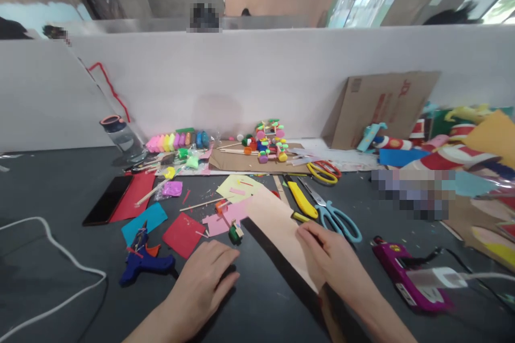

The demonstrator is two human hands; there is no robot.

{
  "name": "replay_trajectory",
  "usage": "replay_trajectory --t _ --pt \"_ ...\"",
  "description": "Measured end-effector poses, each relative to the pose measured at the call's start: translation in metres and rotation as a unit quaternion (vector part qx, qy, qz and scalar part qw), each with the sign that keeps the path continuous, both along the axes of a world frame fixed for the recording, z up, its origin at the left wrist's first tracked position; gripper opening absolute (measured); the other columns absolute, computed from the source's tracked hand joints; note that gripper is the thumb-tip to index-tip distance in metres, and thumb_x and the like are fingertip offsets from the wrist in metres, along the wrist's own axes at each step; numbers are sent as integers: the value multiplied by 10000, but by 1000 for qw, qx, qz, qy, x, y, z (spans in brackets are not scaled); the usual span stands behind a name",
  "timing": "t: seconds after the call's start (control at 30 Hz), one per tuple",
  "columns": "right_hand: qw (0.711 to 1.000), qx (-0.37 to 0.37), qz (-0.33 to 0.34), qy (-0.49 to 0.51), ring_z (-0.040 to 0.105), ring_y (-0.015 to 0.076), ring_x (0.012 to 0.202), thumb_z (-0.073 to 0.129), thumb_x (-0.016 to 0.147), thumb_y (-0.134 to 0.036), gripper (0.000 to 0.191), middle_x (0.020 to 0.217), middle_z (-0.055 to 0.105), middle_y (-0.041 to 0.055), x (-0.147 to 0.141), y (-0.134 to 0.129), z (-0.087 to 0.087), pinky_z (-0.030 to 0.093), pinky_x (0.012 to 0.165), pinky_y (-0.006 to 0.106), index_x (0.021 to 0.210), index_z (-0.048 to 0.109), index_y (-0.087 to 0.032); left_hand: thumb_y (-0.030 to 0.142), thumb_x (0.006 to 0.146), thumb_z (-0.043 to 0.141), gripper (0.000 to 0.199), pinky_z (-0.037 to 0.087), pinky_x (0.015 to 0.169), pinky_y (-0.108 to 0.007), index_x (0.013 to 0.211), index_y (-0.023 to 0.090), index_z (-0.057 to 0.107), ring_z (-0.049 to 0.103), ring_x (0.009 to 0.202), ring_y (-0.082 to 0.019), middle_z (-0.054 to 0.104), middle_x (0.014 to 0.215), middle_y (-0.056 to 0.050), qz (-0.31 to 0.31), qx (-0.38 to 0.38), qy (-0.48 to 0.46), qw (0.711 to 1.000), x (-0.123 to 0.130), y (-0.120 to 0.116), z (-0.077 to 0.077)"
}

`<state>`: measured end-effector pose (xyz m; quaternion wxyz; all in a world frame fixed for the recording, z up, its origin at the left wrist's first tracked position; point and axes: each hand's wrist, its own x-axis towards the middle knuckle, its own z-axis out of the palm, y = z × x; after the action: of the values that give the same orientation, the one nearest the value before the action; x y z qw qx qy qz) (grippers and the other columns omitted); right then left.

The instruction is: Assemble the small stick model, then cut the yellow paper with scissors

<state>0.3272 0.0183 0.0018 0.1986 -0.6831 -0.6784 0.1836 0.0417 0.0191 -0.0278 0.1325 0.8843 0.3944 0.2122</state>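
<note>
My right hand (325,252) pinches the edge of a long, pale peach strip (277,220), which looks like paper or thin card. The strip slants up from the table's near side, its far end over pink and pale yellow paper scraps. My left hand (207,273) holds nothing; its fingers are loosely bent, with the thumb apart. Just beyond its fingertips sits a small green piece with pale bits (235,232). A red paper square (184,235) and a blue glue gun (147,262) lie to its left. Past my right hand are blue-handled scissors (336,217) and a yellow utility knife (302,199).
A black phone (108,201), a water bottle (124,139) and a white cable (52,236) are at left. Colourful clay packs (177,140) line the back. A purple device (410,276) with cables lies at right, before painted paper crafts (454,158) and a leaning cardboard sheet (382,110).
</note>
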Motion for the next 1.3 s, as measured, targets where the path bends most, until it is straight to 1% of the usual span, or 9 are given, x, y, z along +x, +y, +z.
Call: replay_trajectory --t 0.13,0.3,0.47,0.6,0.7,0.83,1.03,1.17,1.3 --pt "999 26 20 -15 648 187 603 349 977 -402 406 658 676 12 -14 9 -15 436 534 258 719 610 -228 249 933 533 213 589 852 -391 1131 235 609 696 943 -236 740 1030 -79 22 57 -7 998 -14 9 11" --pt "994 99 13 -50 708 315 700 473 880 -406 302 761 732 85 -13 15 -25 481 569 360 761 685 -226 224 927 548 204 599 788 -358 1121 211 610 698 904 -227 734 1004 -78 58 93 0 994 -32 18 29" --pt "983 174 56 -25 706 220 722 432 943 -392 302 830 741 27 -11 29 -16 514 630 317 833 683 -266 222 947 513 211 585 810 -339 1132 211 614 683 924 -208 726 1013 -70 70 103 3 992 -31 21 38" --pt "970 227 89 -1 685 188 729 436 973 -383 292 820 723 20 -13 46 -22 506 633 287 853 668 -253 215 954 510 201 564 836 -327 1110 221 636 659 954 -188 711 1038 -58 83 107 29 990 -21 36 46" --pt "958 267 99 19 668 180 711 438 989 -372 294 791 700 33 -12 52 -34 500 647 287 857 658 -227 217 941 539 164 553 845 -376 1042 191 666 645 968 -212 700 1050 -76 113 118 81 983 -15 67 54" --pt "947 297 109 47 655 154 674 451 997 -351 281 756 686 24 -4 52 -47 494 621 256 855 657 -222 268 934 584 187 543 862 -431 1064 148 645 646 990 -212 673 1073 -68 183 127 173 959 -14 133 59" --pt "948 297 93 72 644 147 677 487 992 -318 227 763 676 16 5 51 -50 476 619 250 864 647 -221 334 925 601 343 547 881 -456 1222 164 586 633 1055 -236 618 1236 -99 218 128 264 931 -10 230 48" --pt "951 286 95 77 629 146 670 487 992 -296 222 748 661 19 3 49 -49 462 621 254 854 640 -213 336 927 598 346 545 887 -458 1231 170 582 630 1063 -237 612 1251 -101 203 123 292 927 -4 263 31" --pt "953 270 110 81 610 140 660 471 998 -277 225 732 639 12 -3 45 -50 449 620 252 862 638 -212 335 927 597 349 546 884 -456 1233 169 581 631 1060 -236 612 1250 -101 197 115 299 927 -4 275 19"
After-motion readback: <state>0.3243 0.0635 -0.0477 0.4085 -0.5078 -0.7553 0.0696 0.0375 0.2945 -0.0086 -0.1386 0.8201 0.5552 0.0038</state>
